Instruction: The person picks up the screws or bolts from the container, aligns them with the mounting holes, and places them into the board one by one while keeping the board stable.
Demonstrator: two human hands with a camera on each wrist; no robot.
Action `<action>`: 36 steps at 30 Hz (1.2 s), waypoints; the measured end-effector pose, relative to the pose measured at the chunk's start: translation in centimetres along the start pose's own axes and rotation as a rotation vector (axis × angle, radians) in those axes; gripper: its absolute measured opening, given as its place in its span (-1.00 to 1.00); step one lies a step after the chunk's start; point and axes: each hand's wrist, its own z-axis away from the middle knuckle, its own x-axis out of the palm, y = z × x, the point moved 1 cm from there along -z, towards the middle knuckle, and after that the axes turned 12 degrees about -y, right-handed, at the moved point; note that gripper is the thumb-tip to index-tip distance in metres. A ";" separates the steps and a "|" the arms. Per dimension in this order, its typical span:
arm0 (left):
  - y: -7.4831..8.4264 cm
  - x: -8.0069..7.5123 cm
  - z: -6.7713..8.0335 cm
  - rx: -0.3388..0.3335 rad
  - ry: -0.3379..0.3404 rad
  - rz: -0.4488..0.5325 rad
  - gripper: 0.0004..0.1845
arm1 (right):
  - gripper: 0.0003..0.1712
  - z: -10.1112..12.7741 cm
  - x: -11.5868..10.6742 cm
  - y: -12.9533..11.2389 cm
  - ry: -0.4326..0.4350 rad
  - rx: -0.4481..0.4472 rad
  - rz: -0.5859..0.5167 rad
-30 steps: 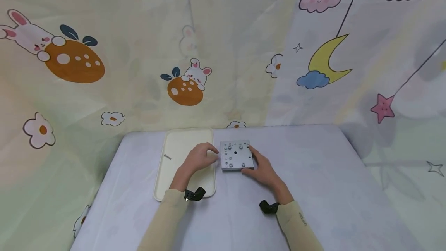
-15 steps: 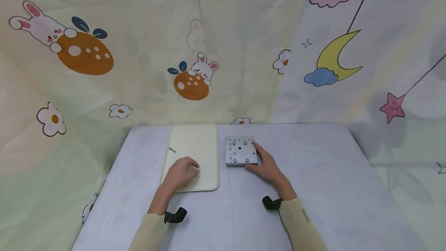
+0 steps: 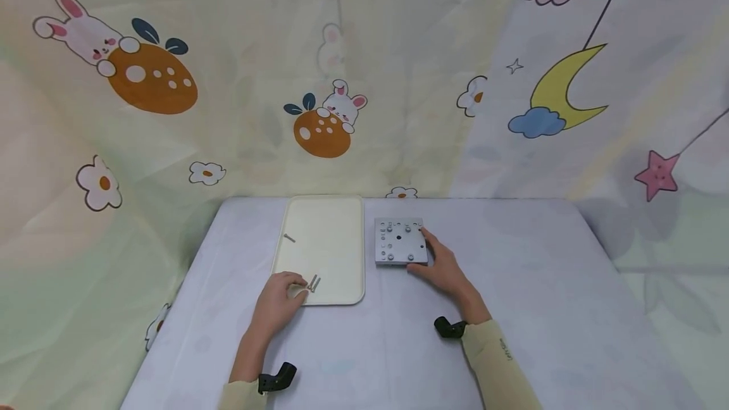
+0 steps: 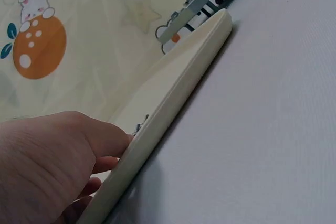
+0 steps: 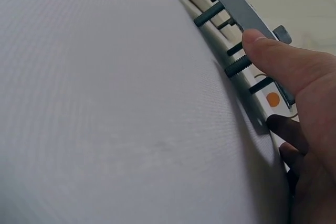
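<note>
Nearest are two black cams [image 3: 278,379], one on each wrist, most likely turned toward the hands to watch them work.

The left hand [image 3: 276,302] bends over the near left corner of the tray [image 3: 336,233]. Its thumb and a fingertip are a little apart, right by the ends of two screws [image 3: 314,283]. I can't tell if they pinch one. The screws lie side by side, just right of those fingertips. The tray has a raised rim, maybe so small things will not roll off.

Farther on, the right hand [image 3: 447,276] is partly closed and grips the right side of the plate [image 3: 401,242]. Its thumb is on the near edge and a finger is by the far corner. I think it holds on like that so the plate will not slide and the top is free. The plate sits just right of the tray, not touching it. Bolts [image 5: 210,14] poke out below like little legs, and seem to lift it off the table [image 3: 370,353].

Past the left hand, one lone screw [image 3: 290,238] lies by the tray's left rim.
</note>
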 end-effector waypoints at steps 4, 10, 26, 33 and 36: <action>-0.5 0.4 -0.1 0.022 0.034 -0.020 -0.86 | 0.24 -0.1 -0.1 0.1 -0.001 -0.006 -0.001; 0.1 0.5 -0.5 0.048 0.090 -0.094 -0.85 | 0.23 -0.1 -0.3 0.0 0.007 -0.011 0.005; 1.2 2.2 0.2 -0.058 0.258 -0.082 -0.85 | 0.20 -0.1 0.0 0.0 0.017 -0.011 0.003; 1.3 2.4 0.1 -0.060 0.320 -0.061 -0.92 | 0.20 -0.2 0.2 0.1 0.010 -0.013 0.002; 1.3 2.3 0.0 -0.043 0.299 -0.007 -0.92 | 0.21 0.3 0.3 0.2 0.028 0.012 -0.011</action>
